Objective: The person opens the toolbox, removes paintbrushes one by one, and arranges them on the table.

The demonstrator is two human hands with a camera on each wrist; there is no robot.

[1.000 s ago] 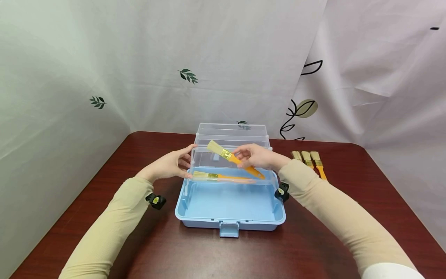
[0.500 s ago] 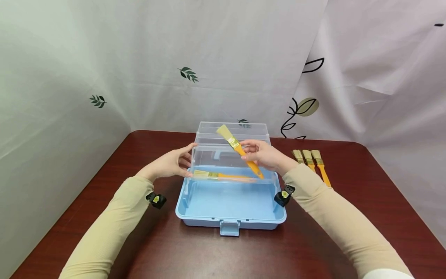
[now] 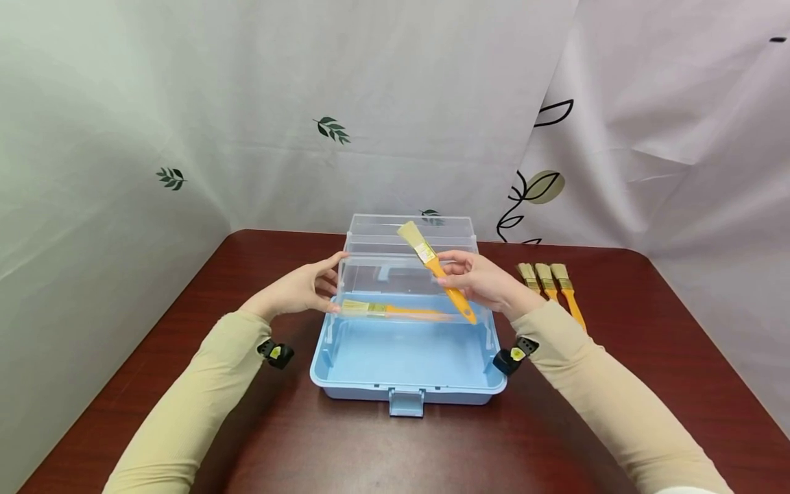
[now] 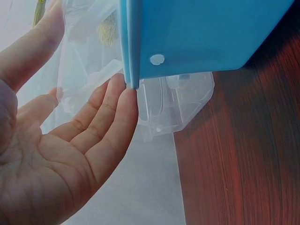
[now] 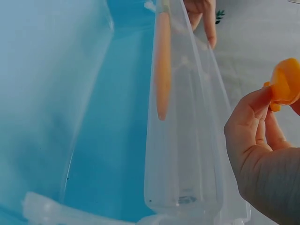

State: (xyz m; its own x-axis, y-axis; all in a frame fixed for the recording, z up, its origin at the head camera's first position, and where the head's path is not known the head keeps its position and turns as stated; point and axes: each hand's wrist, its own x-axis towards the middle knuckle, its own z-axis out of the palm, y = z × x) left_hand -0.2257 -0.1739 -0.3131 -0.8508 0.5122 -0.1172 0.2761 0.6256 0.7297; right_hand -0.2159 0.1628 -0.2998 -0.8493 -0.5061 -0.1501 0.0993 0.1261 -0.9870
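My right hand (image 3: 478,278) pinches the orange handle of a flat paintbrush (image 3: 457,296) between thumb and fingers. Its pale bristles point up and to the left, over the light blue toolbox (image 3: 401,357). At the toolbox's left side, my left hand (image 3: 296,291) holds the end of a clear plastic tray (image 3: 361,278), thumb at the front edge and index finger at the back. In the left wrist view, the other fingers (image 4: 110,117) lie near the blue wall. A second paintbrush (image 3: 376,310) lies lengthwise in that tray; its handle (image 5: 162,70) shows in the right wrist view.
Several clear trays (image 3: 410,225) rise stepwise at the toolbox's back. Three more paintbrushes (image 3: 546,278) lie side by side on the dark red table (image 3: 623,329) to the right, partly behind the right forearm. A front latch (image 3: 406,403) hangs down. White curtain (image 3: 395,103) surrounds the table.
My right hand has moved right with the paintbrush, whose bristle end has swung up into a steeper tilt. My left hand stays at the tray's end.
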